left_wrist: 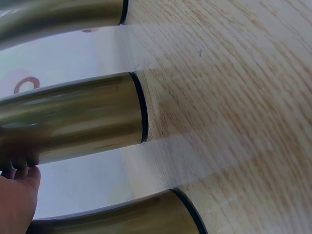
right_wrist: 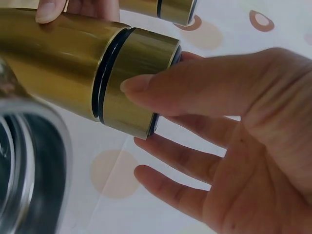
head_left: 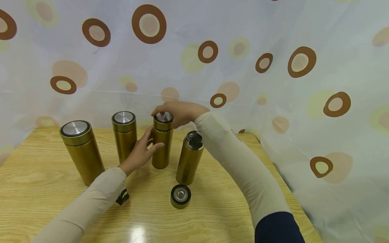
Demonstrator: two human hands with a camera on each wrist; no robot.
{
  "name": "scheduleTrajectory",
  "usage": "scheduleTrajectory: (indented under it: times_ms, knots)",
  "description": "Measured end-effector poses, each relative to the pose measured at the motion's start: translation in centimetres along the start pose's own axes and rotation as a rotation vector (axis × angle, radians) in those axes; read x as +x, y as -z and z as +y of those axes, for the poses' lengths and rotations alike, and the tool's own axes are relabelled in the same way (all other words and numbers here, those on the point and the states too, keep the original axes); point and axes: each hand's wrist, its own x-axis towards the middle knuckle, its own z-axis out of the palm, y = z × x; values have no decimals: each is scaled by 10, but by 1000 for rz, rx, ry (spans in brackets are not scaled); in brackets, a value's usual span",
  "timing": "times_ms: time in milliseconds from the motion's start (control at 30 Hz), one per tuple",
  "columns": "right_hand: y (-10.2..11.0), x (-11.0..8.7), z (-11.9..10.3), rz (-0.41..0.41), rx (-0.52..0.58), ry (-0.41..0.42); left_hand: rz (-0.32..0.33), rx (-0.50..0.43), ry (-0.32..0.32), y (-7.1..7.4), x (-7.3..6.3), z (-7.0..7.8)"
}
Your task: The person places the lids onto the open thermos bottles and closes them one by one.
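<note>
A gold thermos bottle (head_left: 161, 148) stands upright between both hands. My left hand (head_left: 142, 152) holds its body from the left, thumb across the front; in the right wrist view the left thumb (right_wrist: 48, 10) presses the gold side. My right hand (head_left: 179, 113) grips the lid (right_wrist: 139, 83) from above, its thumb on the lid's side and fingers round the far side. The lid sits on the bottle, with a black ring showing at the seam. Just right of it stands an uncapped gold thermos (head_left: 189, 165), partly behind the right sleeve.
Two capped gold thermoses stand at left, a wide one (head_left: 83, 155) and a narrower one (head_left: 124, 135). A loose lid (head_left: 180, 196) lies inside-up before the uncapped thermos. A small black object (head_left: 122, 197) is beside the left sleeve. Patterned cloth (head_left: 243, 67) hangs behind the wooden table (head_left: 218, 209).
</note>
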Motion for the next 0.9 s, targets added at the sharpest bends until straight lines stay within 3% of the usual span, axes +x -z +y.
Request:
scheduleTrajectory:
  times_ms: [233, 900]
  knots:
    - [0, 3, -5, 44, -71, -45, -3, -8, 0, -2, 1, 0]
    - [2, 7, -20, 50, -186, -246, 4, 6, -41, -1, -2, 2]
